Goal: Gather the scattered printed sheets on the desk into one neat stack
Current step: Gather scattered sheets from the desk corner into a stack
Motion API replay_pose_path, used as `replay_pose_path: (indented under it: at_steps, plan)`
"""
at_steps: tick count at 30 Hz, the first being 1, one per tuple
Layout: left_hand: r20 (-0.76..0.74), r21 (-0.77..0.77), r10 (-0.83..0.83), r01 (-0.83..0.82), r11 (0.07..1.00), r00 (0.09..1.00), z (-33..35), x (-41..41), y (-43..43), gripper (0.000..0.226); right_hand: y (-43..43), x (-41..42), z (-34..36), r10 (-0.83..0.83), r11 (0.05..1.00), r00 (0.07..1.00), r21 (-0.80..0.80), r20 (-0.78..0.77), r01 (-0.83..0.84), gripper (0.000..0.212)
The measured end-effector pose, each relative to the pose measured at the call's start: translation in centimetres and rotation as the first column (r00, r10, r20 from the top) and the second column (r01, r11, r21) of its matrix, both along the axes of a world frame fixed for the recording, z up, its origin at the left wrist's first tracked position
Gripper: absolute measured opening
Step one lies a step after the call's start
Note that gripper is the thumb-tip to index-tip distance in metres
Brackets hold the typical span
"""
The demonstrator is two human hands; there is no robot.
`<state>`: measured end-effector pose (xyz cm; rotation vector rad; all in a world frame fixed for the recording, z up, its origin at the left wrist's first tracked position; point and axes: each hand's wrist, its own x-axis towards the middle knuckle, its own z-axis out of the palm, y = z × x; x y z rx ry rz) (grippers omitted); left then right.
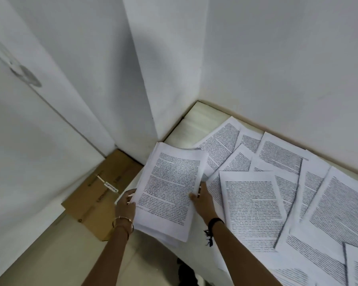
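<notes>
Both hands hold a thick stack of printed sheets [170, 190] at frame centre — left hand [126, 205] and right hand [202, 197] each in a closed grip on a side edge; flat rectangular loose sheets [252, 205] overlap across the pale counter [196, 120] at right.

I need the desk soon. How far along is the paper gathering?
Partly done. A thick stack is already gathered, held at its sides by the left hand and right hand. Many loose sheets lie overlapping across the desk, toward the right, not yet collected.
</notes>
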<state>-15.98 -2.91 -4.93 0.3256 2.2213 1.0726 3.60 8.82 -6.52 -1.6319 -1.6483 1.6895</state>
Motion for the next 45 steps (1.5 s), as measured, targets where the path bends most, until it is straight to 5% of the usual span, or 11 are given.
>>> replay_pose_path:
  at_steps: [7, 12, 21, 24, 30, 34, 39, 45]
  plan:
    - [-0.123, -0.259, -0.110, 0.076, 0.963, 0.986, -1.1, -0.3, -0.1, 0.051, -1.4, -0.8, -1.6, 0.069, 0.990, 0.976, 0.109, 0.208, -0.094, 0.056]
    - [-0.307, -0.281, -0.274, 0.188, 0.941, 0.911, -1.1, 1.1, 1.0, 0.043, -1.3, -0.2, -1.5, 0.089, 0.959, 0.931, 0.224, 0.353, -0.177, 0.027]
    - [-0.342, -0.055, -0.359, 0.362, 0.930, 0.869, -1.2, 8.0, 5.9, 0.029, -1.3, 6.9, -2.0, -0.158, 0.907, 0.890, 0.419, 0.428, -0.041, 0.035]
    - [-0.245, 0.006, -0.444, 0.459, 0.888, 0.862, -2.0, 11.0, 7.1, 0.023, -1.8, 10.3, -2.4, -0.230, 0.901, 0.857, 0.434, 0.461, 0.008, 0.041]
    - [0.266, 0.116, -0.604, 0.597, 0.794, 0.752, -3.2, 17.3, 8.7, 0.022, -1.2, 16.2, -2.6, -0.264, 0.927, 0.834, 0.366, 0.484, 0.081, 0.049]
    - [0.367, 0.110, -0.621, 0.631, 0.768, 0.693, -4.0, 21.3, 10.0, 0.035, 0.6, 19.9, -2.3, -0.220, 0.951, 0.836, 0.302, 0.502, 0.069, 0.064]
    - [0.158, 0.033, -0.669, 0.674, 0.738, 0.726, -3.2, 25.3, 12.2, 0.034, 2.7, 23.4, -1.8, -0.125, 0.975, 0.822, 0.224, 0.555, -0.004, 0.072]
    - [-0.142, -0.139, -0.709, 0.695, 0.705, 0.691, -3.4, 28.4, 16.4, 0.026, 4.6, 27.0, -1.7, -0.050, 0.986, 0.676, 0.144, 0.735, -0.084, 0.069]
